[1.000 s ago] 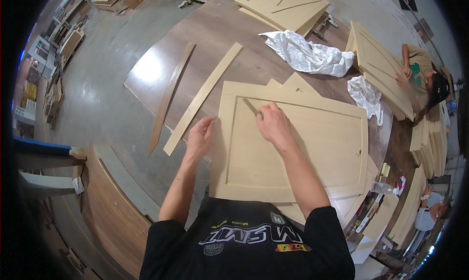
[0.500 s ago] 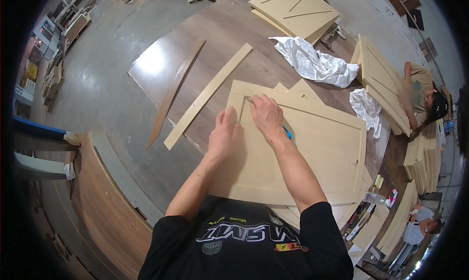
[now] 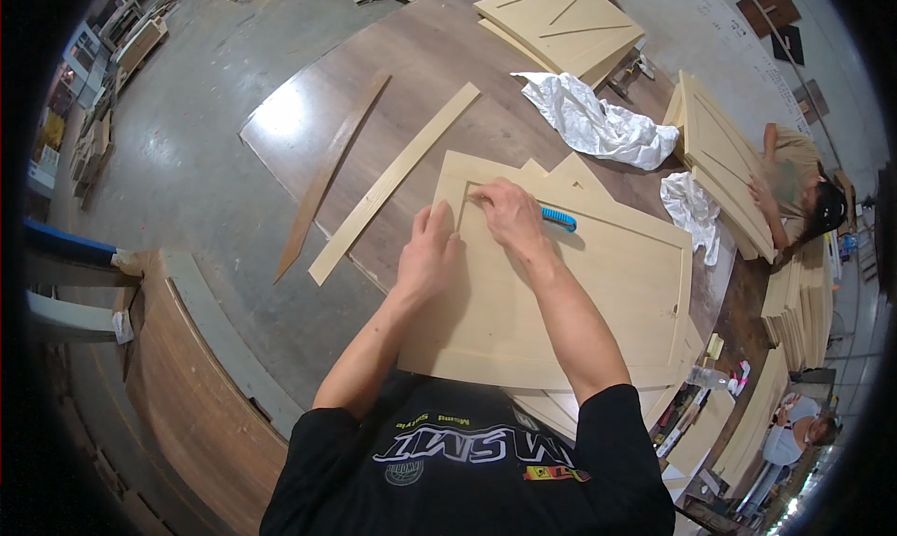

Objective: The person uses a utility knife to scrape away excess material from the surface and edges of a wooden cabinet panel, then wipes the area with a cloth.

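A pale wooden panel [image 3: 579, 312] with a raised frame and an inner groove lies in front of me, on top of other panels. My left hand [image 3: 429, 260] grips its left edge, fingers close together and thumb toward the inside. Near the upper left corner of the frame, my right hand [image 3: 509, 216] is closed around a blue utility knife [image 3: 559, 219]. The ribbed handle sticks out on the right side of that hand. Bent fingertips meet the panel at the groove; the knife's blade end is hidden under them.
Two loose wooden strips, one brown [image 3: 334, 176] and one pale [image 3: 397, 183], lie left of the panel. Beyond are white crumpled cloths [image 3: 598, 120] and stacked panels [image 3: 561, 22]. A co-worker [image 3: 794, 185] handles panels at right. Tools [image 3: 687, 414] lie nearer, at the right edge.
The blue knife handle has swung up and outward from beside my right wrist, so more of it shows. My left hand stays at the panel's edge.
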Motion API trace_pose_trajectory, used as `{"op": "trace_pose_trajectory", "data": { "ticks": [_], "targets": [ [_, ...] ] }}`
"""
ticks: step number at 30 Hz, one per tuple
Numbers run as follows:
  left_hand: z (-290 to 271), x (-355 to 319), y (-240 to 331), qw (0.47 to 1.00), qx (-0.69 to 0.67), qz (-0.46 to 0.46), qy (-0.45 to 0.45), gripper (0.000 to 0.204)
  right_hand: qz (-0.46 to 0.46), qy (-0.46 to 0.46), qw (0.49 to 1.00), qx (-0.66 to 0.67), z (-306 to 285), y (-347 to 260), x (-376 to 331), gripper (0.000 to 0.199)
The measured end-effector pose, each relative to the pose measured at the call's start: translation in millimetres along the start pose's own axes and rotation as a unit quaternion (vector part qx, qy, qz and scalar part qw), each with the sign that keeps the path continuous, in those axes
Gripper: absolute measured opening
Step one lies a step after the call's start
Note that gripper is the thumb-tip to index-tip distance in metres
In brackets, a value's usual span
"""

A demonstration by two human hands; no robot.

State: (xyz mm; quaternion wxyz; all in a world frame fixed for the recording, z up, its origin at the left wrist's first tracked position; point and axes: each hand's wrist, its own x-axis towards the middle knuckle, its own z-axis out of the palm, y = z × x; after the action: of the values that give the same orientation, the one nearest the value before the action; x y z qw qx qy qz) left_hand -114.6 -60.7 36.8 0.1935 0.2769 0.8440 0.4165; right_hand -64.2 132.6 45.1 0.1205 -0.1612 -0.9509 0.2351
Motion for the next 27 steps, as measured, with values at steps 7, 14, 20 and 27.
{"op": "trace_pose_trajectory", "data": {
  "ticks": [7, 14, 20, 27],
  "targets": [
    [3.4, 1.9, -3.8, 1.0, -0.007, -0.021, -0.019, 0.064, 0.05, 0.078, 0.99, -0.108, 21.4, -8.0, 0.5, 0.022],
    [2.3, 3.1, 0.5, 1.0, 0.0, -0.022, -0.01, 0.064, 0.016, 0.076, 0.994, -0.083, 19.2, -8.2, -12.2, 0.023],
    [6.5, 5.3, -3.5, 1.0, -0.006, -0.015, -0.014, 0.064, 0.041, 0.09, 0.991, -0.088, 24.6, -8.9, -14.1, 0.023],
    [5.0, 2.6, -3.8, 1.0, 0.003, -0.002, -0.003, 0.063, 0.048, 0.079, 0.991, -0.101, 21.2, -7.1, -8.2, 0.026]
  ]
}}
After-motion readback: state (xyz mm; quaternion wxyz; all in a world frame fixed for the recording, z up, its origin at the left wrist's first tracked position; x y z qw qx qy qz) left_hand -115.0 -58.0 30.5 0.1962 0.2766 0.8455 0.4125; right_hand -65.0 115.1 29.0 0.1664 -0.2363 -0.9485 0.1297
